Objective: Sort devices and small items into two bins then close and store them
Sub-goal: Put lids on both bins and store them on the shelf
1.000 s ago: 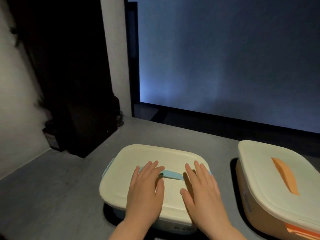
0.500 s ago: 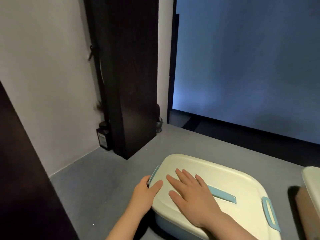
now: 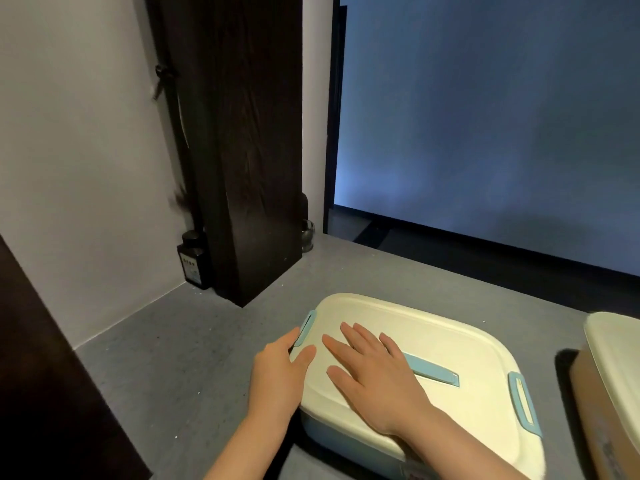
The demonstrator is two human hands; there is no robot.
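A light-blue bin (image 3: 353, 436) with a cream lid (image 3: 460, 344) sits on the grey surface, its lid on. The lid has a blue strip handle (image 3: 436, 372) and blue side latches (image 3: 524, 403). My right hand (image 3: 377, 375) lies flat on the left half of the lid, fingers spread. At the bin's left edge my left hand (image 3: 277, 372) rests by the left latch (image 3: 306, 327), thumb on the lid, fingertips hidden over the edge. A second bin (image 3: 602, 410), orange with a cream lid, shows at the right border.
A dark wooden post (image 3: 242, 150) stands on the grey surface (image 3: 166, 368) behind the bin, a small dark bottle (image 3: 194, 261) to its left against the white wall. A dark panel (image 3: 41, 375) fills the lower left. A big blue-lit screen (image 3: 485, 116) spans the back.
The view has swung left, so the orange bin slid to the right border. Both hands moved from the lid's middle to its left side; my left hand reached the left latch.
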